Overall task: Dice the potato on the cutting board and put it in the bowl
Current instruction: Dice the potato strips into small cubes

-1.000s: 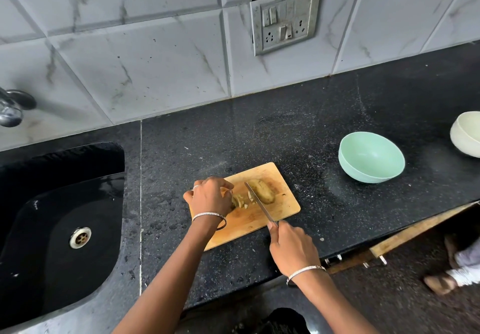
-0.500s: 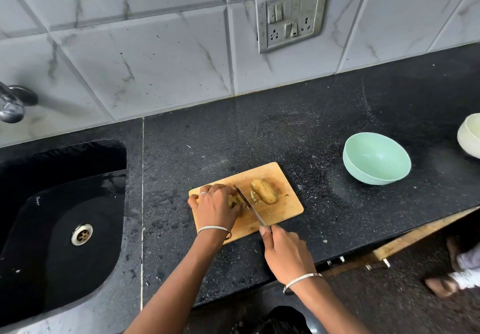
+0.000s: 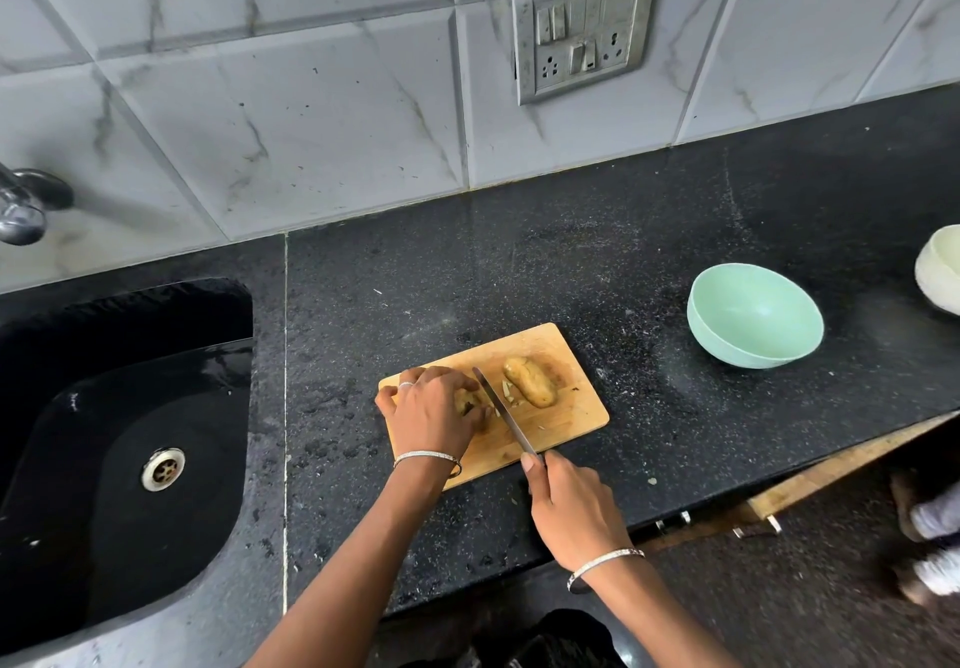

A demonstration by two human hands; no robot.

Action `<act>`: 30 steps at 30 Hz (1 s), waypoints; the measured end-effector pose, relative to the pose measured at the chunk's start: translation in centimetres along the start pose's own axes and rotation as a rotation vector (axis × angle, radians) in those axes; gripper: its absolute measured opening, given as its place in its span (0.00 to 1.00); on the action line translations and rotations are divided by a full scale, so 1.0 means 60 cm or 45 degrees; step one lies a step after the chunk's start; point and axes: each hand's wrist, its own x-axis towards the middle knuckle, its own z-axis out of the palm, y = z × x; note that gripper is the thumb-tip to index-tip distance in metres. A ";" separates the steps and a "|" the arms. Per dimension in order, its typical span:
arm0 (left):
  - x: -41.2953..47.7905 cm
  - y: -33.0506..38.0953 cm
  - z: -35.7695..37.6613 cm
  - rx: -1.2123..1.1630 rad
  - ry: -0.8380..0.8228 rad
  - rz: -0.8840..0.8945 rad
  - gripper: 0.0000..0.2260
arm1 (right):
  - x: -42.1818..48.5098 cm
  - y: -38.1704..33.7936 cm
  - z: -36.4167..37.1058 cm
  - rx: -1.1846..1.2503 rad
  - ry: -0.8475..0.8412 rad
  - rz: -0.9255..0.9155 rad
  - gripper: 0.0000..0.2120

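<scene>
While we dice near the front edge of the black counter, the wooden cutting board carries the whole job. Our left hand is curled over one potato piece at the board's left end, pinning it down. Our right hand is wrapped round the handle of the knife, whose blade slants across the board just beside the left fingers. The other potato half lies to the right of the blade, apart from both hands.

To cut well, we judge, we should keep the left knuckles ahead of the fingertips and let the blade ride down against them. The holding hand should draw back a little for each slice — then we turn the strips and cross-cut them into cubes.

Around us, the black sink sits well to the left and is no bother. The green bowl waits on the counter to the right, well apart from the board, with nothing visible in it. A white bowl shows at the right edge beyond it. Nothing stands between board and green bowl, so the carry looks open. A few small scraps lie beside the half — they could make pieces skid.
</scene>
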 end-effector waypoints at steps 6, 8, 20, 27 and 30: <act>0.005 0.000 -0.003 -0.032 -0.019 0.005 0.14 | -0.003 -0.003 0.000 -0.021 0.015 0.000 0.17; 0.008 0.001 -0.003 -0.029 -0.004 0.015 0.13 | -0.004 -0.003 0.001 -0.017 0.015 0.005 0.15; 0.010 -0.003 -0.002 -0.141 -0.010 -0.049 0.10 | -0.004 -0.004 0.006 0.009 0.028 -0.008 0.15; 0.006 -0.002 0.003 -0.274 0.047 -0.116 0.08 | -0.009 -0.006 0.007 0.008 0.007 0.032 0.16; 0.010 0.000 -0.002 -0.263 0.003 -0.111 0.08 | -0.010 -0.011 0.004 -0.028 0.011 0.043 0.16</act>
